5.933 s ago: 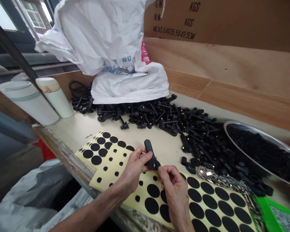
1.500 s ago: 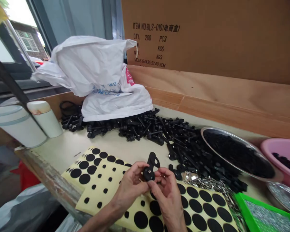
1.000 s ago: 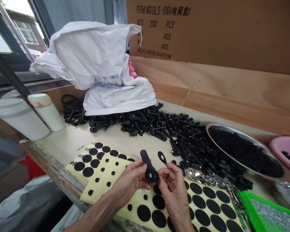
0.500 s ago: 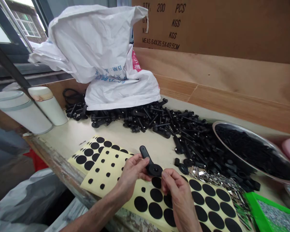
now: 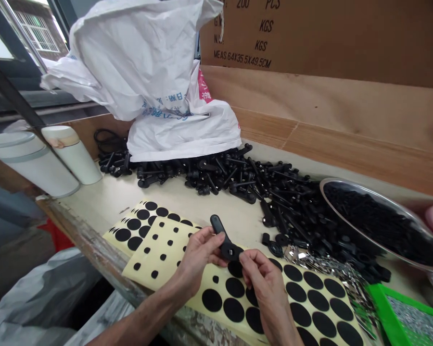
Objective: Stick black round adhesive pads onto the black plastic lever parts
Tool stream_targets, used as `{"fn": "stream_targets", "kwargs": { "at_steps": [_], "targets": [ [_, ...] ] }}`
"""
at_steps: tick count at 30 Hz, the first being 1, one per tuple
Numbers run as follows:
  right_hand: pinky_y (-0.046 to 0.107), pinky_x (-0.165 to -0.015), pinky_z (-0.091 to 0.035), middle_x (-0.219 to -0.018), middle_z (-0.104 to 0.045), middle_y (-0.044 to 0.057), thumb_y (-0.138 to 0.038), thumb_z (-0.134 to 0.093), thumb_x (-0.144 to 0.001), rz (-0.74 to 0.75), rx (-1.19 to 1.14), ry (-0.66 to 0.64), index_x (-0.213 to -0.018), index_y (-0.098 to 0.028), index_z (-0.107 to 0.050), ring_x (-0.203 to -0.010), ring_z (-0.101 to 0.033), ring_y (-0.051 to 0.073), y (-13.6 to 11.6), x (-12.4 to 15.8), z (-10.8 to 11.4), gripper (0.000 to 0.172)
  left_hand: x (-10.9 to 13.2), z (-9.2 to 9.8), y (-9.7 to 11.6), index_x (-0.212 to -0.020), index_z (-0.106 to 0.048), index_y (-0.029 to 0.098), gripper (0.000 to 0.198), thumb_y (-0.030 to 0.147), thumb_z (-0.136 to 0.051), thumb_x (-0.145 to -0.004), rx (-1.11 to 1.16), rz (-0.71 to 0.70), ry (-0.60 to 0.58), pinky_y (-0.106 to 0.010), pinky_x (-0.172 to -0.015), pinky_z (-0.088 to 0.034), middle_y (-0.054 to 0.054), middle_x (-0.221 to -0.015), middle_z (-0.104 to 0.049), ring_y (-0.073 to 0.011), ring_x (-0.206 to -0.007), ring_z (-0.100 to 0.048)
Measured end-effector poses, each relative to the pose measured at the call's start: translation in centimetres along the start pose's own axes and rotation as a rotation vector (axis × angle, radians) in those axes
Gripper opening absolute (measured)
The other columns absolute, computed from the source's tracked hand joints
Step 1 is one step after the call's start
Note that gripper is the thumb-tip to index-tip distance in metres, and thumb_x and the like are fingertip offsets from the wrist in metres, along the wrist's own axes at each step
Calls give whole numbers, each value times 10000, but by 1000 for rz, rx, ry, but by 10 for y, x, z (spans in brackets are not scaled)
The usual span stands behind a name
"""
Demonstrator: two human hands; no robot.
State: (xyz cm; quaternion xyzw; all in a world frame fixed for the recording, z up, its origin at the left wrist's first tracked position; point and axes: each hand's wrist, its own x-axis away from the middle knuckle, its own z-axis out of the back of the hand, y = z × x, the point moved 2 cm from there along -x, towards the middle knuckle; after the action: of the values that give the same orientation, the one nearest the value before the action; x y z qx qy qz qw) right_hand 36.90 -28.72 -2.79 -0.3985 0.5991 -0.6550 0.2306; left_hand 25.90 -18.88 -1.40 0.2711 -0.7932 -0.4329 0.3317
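My left hand pinches a black plastic lever part by its round end, with the arm of the part pointing up and away. My right hand is curled just right of it, fingertips pressed against the round end. Both hands hover over a yellow backing sheet covered with black round stickers. A second yellow sheet with small black dots lies under my left hand.
A heap of black lever parts spills from a white sack across the bench. A steel bowl of black pieces stands right, a green tray near right, white containers left, a cardboard box behind.
Earlier my right hand held a thin black piece apart from the lever part; now its fingers press on the part's round end. The view has dipped slightly.
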Motion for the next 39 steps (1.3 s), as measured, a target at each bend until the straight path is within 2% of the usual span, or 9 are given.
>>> {"fn": "stream_targets", "kwargs": {
  "at_steps": [15, 25, 29, 32, 36, 39],
  "targets": [
    [220, -463, -233, -523, -402, -53, -512, -653, -778, 5, 59, -32, -665, -177, -565, -498, -292, 88, -1, 1, 3, 364, 0, -1, 3, -828, -610, 149, 250, 393, -658, -808, -1, -16, 0, -247, -583, -497, -49, -757, -641, -156, -680, -616],
    [224, -448, -220, -531, -394, -53, -521, -648, -763, 40, 128, -19, -664, -184, -565, -493, -293, 96, -3, 0, 2, 360, 2, 1, -1, -878, -626, 141, 249, 387, -625, -842, -26, -47, -42, -261, -614, -487, -54, -791, -635, -133, -666, -573],
    [234, -472, -274, -561, -415, -40, -526, -620, -774, 113, 203, 23, -649, -192, -567, -516, -331, 113, -1, 0, 3, 361, 3, 0, 3, -907, -625, 151, 199, 320, -663, -810, -42, -38, -66, -259, -643, -485, -60, -858, -651, -157, -749, -599],
    [245, -482, -296, -566, -431, -33, -521, -548, -838, 169, 332, 53, -677, -208, -546, -520, -368, 129, -1, 2, 3, 352, 4, 0, 4, -908, -617, 164, 173, 221, -689, -761, -61, -36, -68, -270, -681, -490, -54, -896, -658, -180, -815, -614],
    [271, -565, -363, -694, -562, 17, -380, -388, -954, 411, 684, 128, -789, -222, -549, -592, -507, 160, -4, 8, -2, 280, 5, 0, 3, -874, -602, 166, 129, 184, -661, -760, -87, -70, -34, -271, -678, -492, -37, -843, -653, -166, -779, -605],
    [269, -505, -350, -760, -583, 49, -285, -325, -968, 580, 952, 221, -818, -216, -558, -567, -530, 159, -3, 13, -7, 286, 5, -1, 2, -869, -603, 166, 158, 187, -683, -733, -111, -76, -3, -261, -657, -493, -35, -837, -665, -161, -760, -602]
  ]
}}
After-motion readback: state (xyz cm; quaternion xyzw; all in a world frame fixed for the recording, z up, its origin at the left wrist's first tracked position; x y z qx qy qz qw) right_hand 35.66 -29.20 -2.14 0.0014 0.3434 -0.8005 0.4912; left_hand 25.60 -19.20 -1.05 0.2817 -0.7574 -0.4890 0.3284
